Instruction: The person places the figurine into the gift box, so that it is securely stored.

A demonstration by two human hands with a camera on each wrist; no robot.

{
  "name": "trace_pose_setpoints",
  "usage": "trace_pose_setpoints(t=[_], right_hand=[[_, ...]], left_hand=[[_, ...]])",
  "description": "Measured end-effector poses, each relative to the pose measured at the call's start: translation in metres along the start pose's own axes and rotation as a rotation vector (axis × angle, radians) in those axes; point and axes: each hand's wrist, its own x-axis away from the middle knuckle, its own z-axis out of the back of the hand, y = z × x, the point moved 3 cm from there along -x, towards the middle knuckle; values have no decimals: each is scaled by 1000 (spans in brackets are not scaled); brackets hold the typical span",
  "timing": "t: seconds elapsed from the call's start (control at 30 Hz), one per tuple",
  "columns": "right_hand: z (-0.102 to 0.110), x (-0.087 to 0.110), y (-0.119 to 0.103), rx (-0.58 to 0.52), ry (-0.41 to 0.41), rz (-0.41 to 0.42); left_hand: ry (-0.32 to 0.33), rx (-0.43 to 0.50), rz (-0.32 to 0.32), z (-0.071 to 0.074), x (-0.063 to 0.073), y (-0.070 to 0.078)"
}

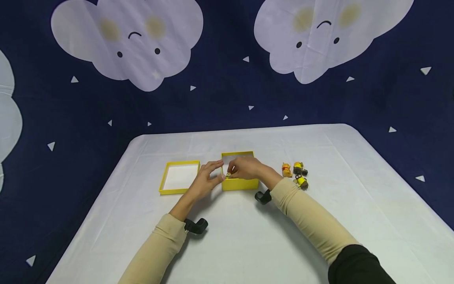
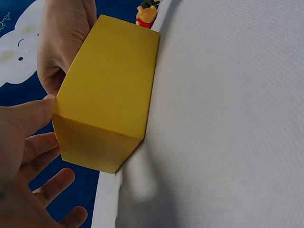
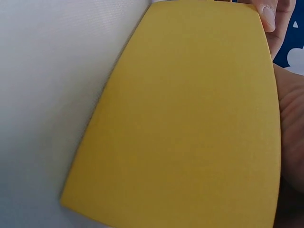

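Observation:
An open yellow box (image 1: 240, 184) stands upright on the white table. My right hand (image 1: 248, 167) reaches over its rim, and bent fingertips pinch a small yellow toy figure (image 1: 228, 174) at the left inner side. The front wall hides part of this figure. At the box's near left corner, my left hand (image 1: 204, 181) touches the edge with the thumb (image 2: 35, 114). Its other fingers are spread along the left wall, the lower ones clear of it. In the right wrist view the box's front wall (image 3: 180, 118) covers most of the right hand.
Left of the box lies its yellow-rimmed lid (image 1: 177, 191), white inside up. To the right sit an orange bear figure (image 1: 286, 170) and yellow-and-dark toy figures (image 1: 301, 182) close together. A dark blue cloth with clouds (image 1: 220, 106) hangs behind the table.

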Motion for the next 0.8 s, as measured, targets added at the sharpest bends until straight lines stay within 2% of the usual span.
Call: trace_pose_setpoints(t=[0.37, 0.8], right_hand=[[-1, 3, 3, -46, 44, 7], [1, 14, 11, -295, 185, 63]], left_hand=[[-6, 0, 13, 0, 1, -1], [-11, -3, 7, 1, 1, -1]])
